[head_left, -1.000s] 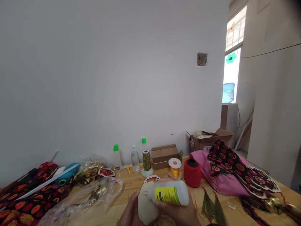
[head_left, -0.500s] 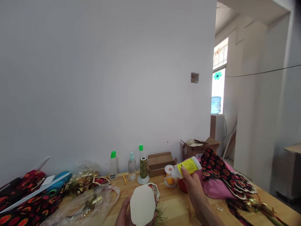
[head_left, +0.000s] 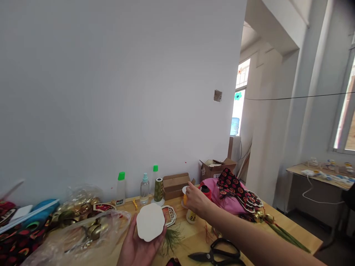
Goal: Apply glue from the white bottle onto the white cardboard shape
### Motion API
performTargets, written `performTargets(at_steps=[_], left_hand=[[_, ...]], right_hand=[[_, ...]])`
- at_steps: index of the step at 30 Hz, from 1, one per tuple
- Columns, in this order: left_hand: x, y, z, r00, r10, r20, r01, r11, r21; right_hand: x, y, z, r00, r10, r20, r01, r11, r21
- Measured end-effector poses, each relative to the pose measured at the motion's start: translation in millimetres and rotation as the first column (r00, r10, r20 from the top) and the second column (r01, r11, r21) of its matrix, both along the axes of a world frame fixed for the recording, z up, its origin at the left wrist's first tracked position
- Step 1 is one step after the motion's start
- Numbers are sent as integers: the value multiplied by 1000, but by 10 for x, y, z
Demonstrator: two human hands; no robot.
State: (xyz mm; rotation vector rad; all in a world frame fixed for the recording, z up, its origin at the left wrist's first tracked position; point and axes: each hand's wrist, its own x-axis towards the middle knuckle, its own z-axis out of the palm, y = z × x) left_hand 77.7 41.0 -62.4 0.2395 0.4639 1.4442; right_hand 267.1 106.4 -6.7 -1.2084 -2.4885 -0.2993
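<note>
A white scallop-edged plaque (head_left: 150, 222) rests in my left hand (head_left: 141, 247), its plain face up and my fingers around its lower edges. My right hand (head_left: 195, 199) reaches over the back of the table, fingers bent together by an orange spool (head_left: 185, 195); what they hold, if anything, is hidden. Just below that hand the white and yellow glue bottle (head_left: 191, 216) stands on the table. Behind the plaque lies a cut-out frame with a red pattern (head_left: 169, 215), with green threads (head_left: 172, 237) in front of it.
Black scissors (head_left: 215, 254) lie near the front. Along the wall stand green-capped bottles (head_left: 121, 189), a spray bottle (head_left: 144, 190), a green thread spool (head_left: 158, 189) and cardboard boxes (head_left: 176, 186). Brass bells (head_left: 94, 229) in plastic are left, pink and patterned cloth (head_left: 231, 188) right.
The glue bottle has gone from my right hand to the table, and that hand is now at the orange spool. The view has turned right; my left hand still holds the plaque.
</note>
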Motion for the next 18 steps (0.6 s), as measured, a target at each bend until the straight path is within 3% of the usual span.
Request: performTargets(at_steps=[4,10,14,18], left_hand=[[6,-13,15,1000,-10,11,9,1000,29],[38,-16,4,998,-65,4,65,997,46],[15,-24,6,997,-75,8,75,996,39],[-8,-31,31,998,-57,-16,58,997,59]], right_hand=[[-71,47,4,984,1,175,-2,1000,6],[-90,21,78,864,-22,503,-11,998,63],[-109,-112,287,846,-23,532,-23,997,79],[-99,-455,419,916,-32,401,9,998,58]])
